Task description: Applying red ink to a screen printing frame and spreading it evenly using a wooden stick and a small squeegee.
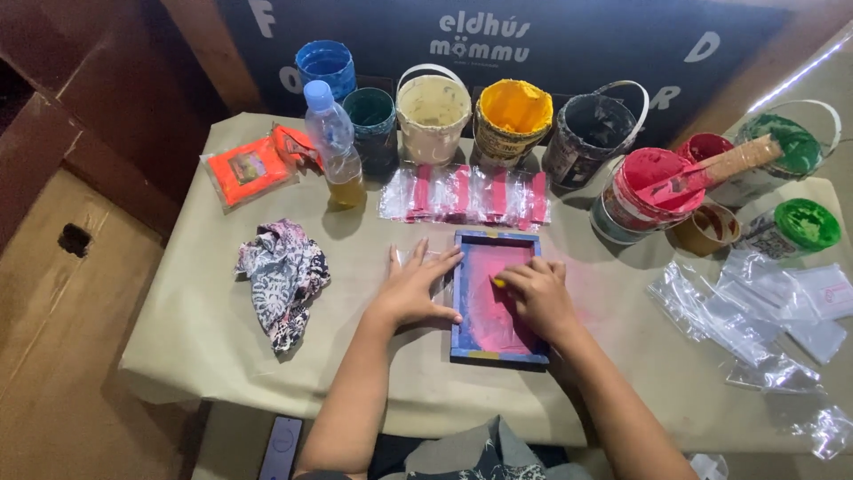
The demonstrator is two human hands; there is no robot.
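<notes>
A small blue-framed printing screen [462, 307] lies flat on the paper-covered table [204, 311], its mesh stained pink. My left hand [416, 289] rests flat with fingers spread on the screen's left edge and on a clear plastic bag under it. Inside the frame, my right hand [536, 296] is curled on a small yellow-edged scraper, pressed against the pink mesh. A row of clear bags with red stripes [466, 194] lies just beyond the screen.
Paint buckets line the back: blue [326, 64], dark green [370, 120], cream [433, 108], yellow [514, 116], black [588, 129], red with a wooden stick [653, 187], green [791, 147]. A plastic bottle [335, 147], orange packets [249, 171], a patterned rag [283, 276] and loose clear bags [755, 311] lie around.
</notes>
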